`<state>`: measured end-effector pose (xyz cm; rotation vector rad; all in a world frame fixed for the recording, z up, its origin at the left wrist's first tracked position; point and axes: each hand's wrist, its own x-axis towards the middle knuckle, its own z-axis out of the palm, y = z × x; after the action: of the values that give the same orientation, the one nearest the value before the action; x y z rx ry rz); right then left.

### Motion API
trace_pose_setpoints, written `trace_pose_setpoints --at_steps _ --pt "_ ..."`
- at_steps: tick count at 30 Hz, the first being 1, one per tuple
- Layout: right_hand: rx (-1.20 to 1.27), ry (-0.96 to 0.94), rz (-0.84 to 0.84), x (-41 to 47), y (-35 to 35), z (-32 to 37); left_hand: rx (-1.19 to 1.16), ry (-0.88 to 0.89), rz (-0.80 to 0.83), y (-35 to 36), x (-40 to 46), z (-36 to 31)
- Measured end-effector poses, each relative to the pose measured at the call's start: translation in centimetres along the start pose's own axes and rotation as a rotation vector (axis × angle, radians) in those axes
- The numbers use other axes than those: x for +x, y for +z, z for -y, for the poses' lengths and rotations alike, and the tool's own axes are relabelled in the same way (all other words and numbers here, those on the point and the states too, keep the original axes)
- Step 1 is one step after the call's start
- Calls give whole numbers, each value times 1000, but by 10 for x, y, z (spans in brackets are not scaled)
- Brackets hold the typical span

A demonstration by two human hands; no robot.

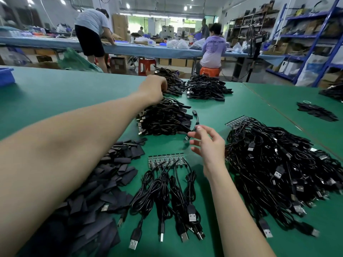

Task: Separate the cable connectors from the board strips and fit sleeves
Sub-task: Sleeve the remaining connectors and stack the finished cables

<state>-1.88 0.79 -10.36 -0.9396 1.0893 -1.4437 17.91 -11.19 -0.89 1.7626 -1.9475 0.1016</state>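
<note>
A green board strip (167, 160) lies in front of me on the green table (55, 93), with several coiled black USB cables (167, 193) still attached to it. Flat black sleeves (104, 182) are heaped at my left. My left hand (154, 88) reaches far out with fingers curled down onto a pile of sleeved cables (165, 117); whether it grips one is hidden. My right hand (206, 143) hovers with fingers spread and relaxed. A single sleeved cable (195, 117) is just beyond its fingertips, beside the pile.
A large heap of cables on strips (278, 164) fills the right side. Two more cable piles (206, 88) sit at the far edge. A blue bin (6, 76) is far left, loose sleeves (315, 112) far right. People work at a bench behind.
</note>
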Motion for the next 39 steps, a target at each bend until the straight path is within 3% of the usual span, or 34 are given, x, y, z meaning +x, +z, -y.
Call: trace_pose_setpoints --at_steps 2,4,10,12,14,17,19,25,30,36,39 --pt "-41 11 27 -1 0 -1 10 -35 119 14 -4 8" --pt "-131 3 56 -1 -1 -1 -16 -36 137 21 -9 14" --pt "-669 -142 154 3 -6 1 -233 17 -151 12 -57 3" --pt "-889 -152 173 7 -9 5 -330 35 -156 11 -89 -7" --pt "-1035 -109 197 9 -10 8 -366 41 -2 14 -120 -14" --pt "-1162 -28 236 9 -10 11 -259 27 353 30 -145 -21" --pt "-1184 11 286 8 -10 11 -190 14 441 37 -151 -23" --pt "-831 68 327 2 -15 8 -431 -51 431 40 -152 -14" --pt "-569 157 325 1 -20 8 -679 11 372 36 -155 -13" --pt "-184 335 489 5 -22 4 -887 32 364 32 -157 -19" --pt "-7 417 429 3 -18 1 -1044 -6 393 31 -158 -18"
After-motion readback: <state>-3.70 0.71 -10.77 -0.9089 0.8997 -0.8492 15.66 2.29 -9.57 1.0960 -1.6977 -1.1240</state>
